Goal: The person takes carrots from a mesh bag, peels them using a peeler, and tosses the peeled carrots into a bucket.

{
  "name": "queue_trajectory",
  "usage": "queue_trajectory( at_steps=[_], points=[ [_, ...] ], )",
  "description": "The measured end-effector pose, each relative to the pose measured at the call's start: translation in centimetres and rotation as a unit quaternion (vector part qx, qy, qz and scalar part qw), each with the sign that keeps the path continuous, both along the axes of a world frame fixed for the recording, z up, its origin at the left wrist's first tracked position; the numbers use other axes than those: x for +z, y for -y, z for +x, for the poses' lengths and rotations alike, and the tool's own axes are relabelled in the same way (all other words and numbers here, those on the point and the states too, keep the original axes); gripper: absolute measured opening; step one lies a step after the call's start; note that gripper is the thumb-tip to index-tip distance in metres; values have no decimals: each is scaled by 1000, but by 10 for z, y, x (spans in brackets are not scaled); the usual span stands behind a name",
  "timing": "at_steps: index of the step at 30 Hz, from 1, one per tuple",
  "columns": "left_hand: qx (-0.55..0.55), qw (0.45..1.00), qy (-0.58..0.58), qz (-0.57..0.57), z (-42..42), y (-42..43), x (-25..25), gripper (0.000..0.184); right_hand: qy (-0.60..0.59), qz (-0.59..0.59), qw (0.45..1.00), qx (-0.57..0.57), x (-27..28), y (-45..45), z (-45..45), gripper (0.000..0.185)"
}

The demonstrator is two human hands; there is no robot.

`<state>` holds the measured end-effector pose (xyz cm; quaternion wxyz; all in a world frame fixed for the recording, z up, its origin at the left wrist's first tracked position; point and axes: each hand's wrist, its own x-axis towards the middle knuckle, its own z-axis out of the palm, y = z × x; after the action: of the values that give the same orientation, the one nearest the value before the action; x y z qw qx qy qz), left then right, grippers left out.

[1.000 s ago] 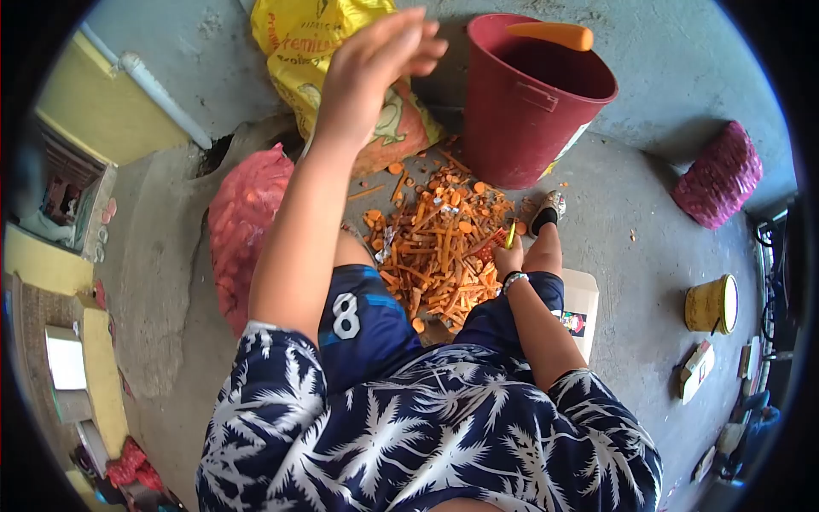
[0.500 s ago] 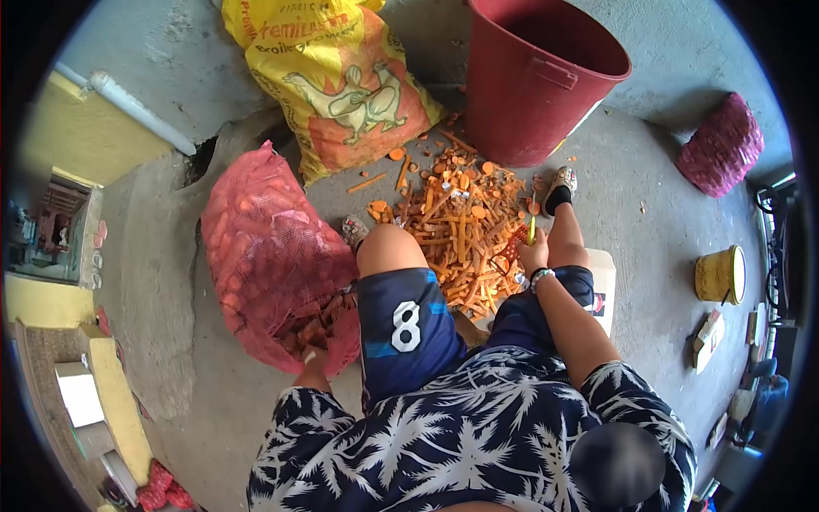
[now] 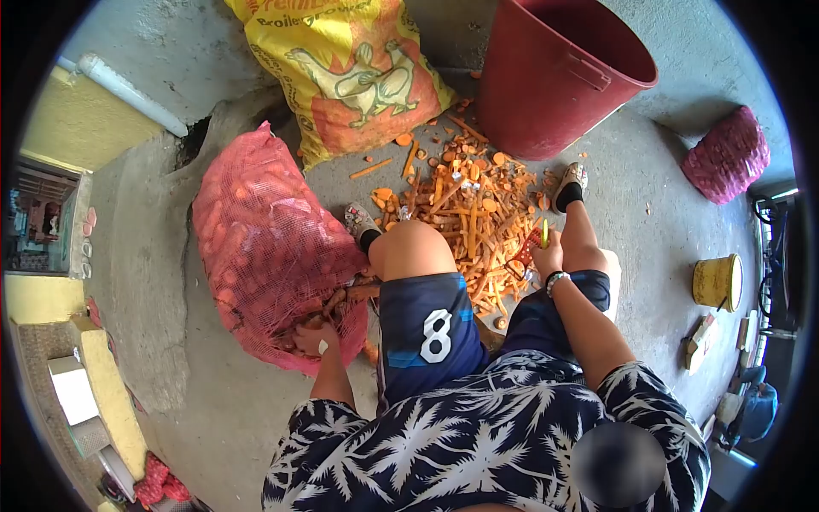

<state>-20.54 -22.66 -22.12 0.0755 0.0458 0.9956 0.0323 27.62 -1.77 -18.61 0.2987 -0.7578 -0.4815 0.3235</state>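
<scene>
My left hand (image 3: 314, 335) is inside the mouth of a red mesh sack (image 3: 256, 213) full of carrots. Its fingers curl round what looks like a dirt-brown carrot (image 3: 316, 322), partly hidden by the hand and netting. In front of my right knee, my right hand (image 3: 548, 256) is closed round a slim yellow-green tool (image 3: 544, 229); its working end cannot be made out. Beside that hand lies a piece of red netting (image 3: 526, 247). Between my feet spreads a heap of cut carrot sticks, rounds and peelings (image 3: 473, 213).
A yellow feed sack (image 3: 358, 85) and a tall dark-red bin (image 3: 546, 85) stand behind the heap. To the right are a purple mesh sack (image 3: 728, 155) and a yellow bucket (image 3: 717, 282). A white pipe (image 3: 132, 92) runs along the left wall.
My left hand has come further into sight at the sack's mouth, and carrots there have shifted toward my left knee. My right hand still grips the yellow-green tool. The view has shifted slightly.
</scene>
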Motion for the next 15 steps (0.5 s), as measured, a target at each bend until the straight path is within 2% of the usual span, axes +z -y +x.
queue_trajectory(
  at_steps=[2,3,5,6,7,9,11,13,15],
  points=[
    [-168,982,39,77,-6,-10,-11,51,-19,15,1000,5,-9,0,2,42],
    [-167,982,40,75,-2,-11,-17,51,-39,30,999,11,-13,1,3,42],
    [-311,943,-107,44,13,-16,-20,40,-19,7,1000,10,-2,0,-1,43],
    [-329,930,-155,45,12,-17,-18,30,1,-16,1000,5,4,0,-3,43],
    [-329,931,-154,46,5,-16,-17,30,3,-15,1000,6,7,0,-6,43],
    [-323,946,21,29,-21,-15,-15,36,64,-9,998,9,14,2,-10,44],
    [-349,937,13,11,-32,-11,2,38,67,-6,998,8,24,3,-13,45],
    [-439,892,65,-81,-40,-7,23,36,51,-11,999,8,21,3,-11,46],
    [-480,869,44,-110,-47,3,22,42,33,-12,999,11,10,1,-6,46]
  ],
)
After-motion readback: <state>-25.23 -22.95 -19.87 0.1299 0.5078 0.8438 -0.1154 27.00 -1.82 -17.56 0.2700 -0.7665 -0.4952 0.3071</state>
